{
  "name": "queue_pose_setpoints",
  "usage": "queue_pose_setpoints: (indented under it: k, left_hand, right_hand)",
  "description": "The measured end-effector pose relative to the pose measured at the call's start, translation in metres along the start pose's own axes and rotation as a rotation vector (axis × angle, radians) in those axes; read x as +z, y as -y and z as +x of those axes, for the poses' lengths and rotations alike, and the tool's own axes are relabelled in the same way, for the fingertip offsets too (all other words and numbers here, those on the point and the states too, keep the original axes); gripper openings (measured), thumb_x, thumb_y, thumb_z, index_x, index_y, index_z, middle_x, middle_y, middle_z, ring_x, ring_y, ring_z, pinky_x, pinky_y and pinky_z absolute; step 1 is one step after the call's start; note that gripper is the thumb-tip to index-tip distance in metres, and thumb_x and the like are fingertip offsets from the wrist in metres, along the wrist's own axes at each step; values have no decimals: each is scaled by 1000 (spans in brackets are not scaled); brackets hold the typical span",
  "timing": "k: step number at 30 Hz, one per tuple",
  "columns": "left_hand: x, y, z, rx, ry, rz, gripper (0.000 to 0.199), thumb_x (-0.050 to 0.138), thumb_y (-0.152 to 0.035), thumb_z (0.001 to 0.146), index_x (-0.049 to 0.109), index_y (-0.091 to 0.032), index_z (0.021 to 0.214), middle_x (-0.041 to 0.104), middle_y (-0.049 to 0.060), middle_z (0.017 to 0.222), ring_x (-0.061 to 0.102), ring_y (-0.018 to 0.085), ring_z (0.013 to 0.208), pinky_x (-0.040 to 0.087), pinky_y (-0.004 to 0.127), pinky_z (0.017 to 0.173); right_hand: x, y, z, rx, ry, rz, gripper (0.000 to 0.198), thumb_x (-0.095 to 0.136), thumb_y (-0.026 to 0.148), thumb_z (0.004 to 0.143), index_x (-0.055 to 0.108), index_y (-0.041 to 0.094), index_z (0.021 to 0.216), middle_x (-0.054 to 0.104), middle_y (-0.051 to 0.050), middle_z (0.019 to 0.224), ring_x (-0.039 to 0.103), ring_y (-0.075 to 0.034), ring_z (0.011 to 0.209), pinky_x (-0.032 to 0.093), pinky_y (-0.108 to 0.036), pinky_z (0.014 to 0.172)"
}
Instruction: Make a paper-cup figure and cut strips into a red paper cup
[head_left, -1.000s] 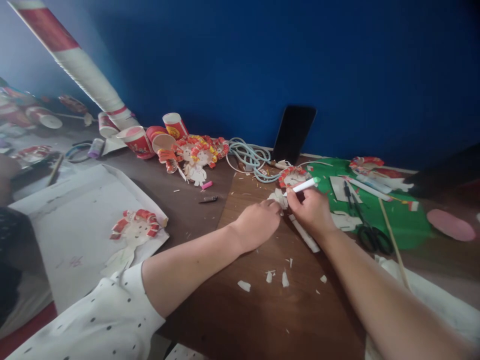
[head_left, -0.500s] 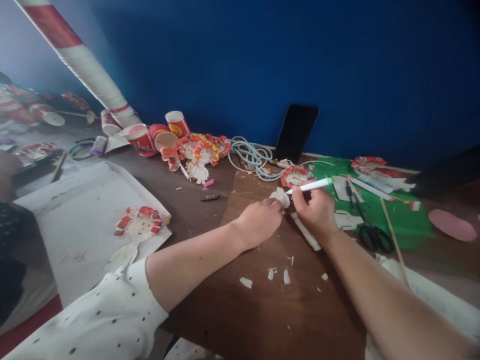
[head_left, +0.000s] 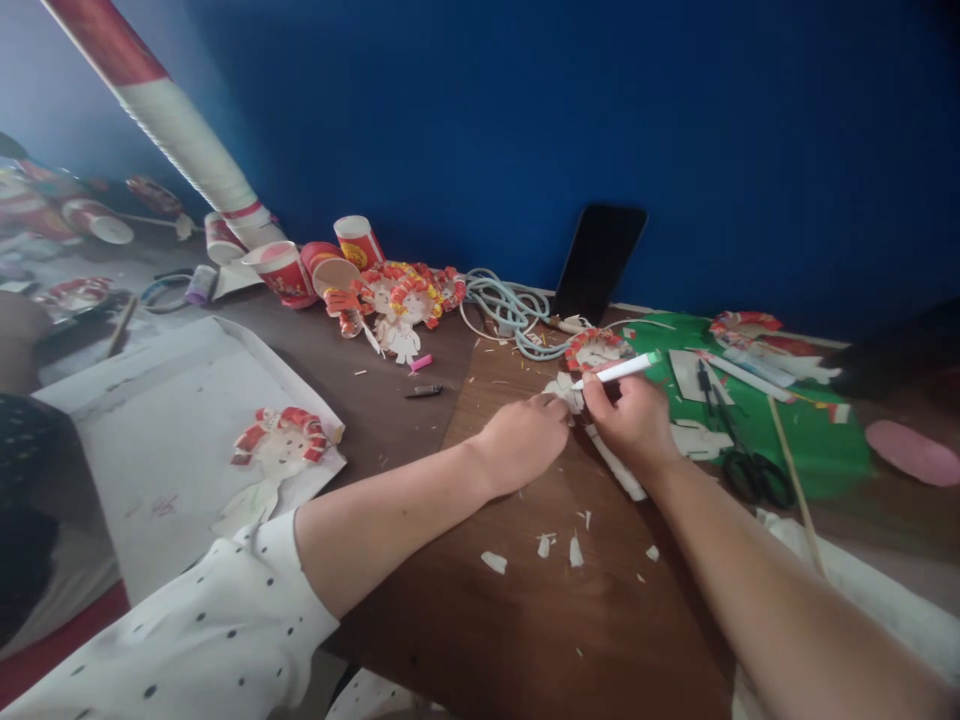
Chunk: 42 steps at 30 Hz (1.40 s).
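Observation:
In my right hand is a white marker pen with a green end, its tip pointing left at a small white paper cutout. My left hand has its fingers closed at the near edge of that cutout, pressing it on the brown table; the fingertips are partly hidden. Just behind my right hand lies a paper piece with a red fringe. A white paper strip rests between my wrists. Paper scraps are scattered nearer to me.
A phone leans on the blue wall beside a coiled pale cable. Black scissors and a stick lie at the right, partly over a green sheet. Red paper cups and fringed paper figures stand left. Another person sits far left.
The view has shifted slightly. Both hands stay at the cutout, and the marker's tip remains close to it with only a small change of angle.

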<state>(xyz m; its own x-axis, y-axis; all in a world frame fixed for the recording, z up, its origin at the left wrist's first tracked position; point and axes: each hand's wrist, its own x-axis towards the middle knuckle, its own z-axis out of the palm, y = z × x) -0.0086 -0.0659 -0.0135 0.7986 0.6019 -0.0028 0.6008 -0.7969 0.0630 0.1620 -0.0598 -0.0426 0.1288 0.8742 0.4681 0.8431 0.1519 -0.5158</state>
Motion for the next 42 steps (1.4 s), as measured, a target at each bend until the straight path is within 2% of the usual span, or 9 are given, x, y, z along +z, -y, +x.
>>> queue_pose_setpoints:
  k: [14,21,42]
  left_hand:
    - [3,0,0,4,-21,11,21,41,-10,87,58,-9,101,59,12,107,58,23,99,51,32,74]
    - [0,-1,-1,-7,-9,22,23,39,-9,88,59,-9,99,59,13,107,58,23,99,51,30,72]
    - [1,-1,-1,-3,-3,27,25,37,-10,90,60,-9,99,59,14,106,58,23,100,50,29,73]
  right_hand:
    - [0,2,2,16,94,-29,32,50,43,84,66,15,83,70,-12,79,66,-25,77,48,-35,72]
    - [-2,5,-2,-35,-72,-13,30,49,41,86,66,17,85,70,-9,77,64,-22,71,48,-33,69]
    - [3,0,-2,-20,60,19,32,50,43,84,66,17,89,71,-11,83,66,-26,79,49,-36,74]
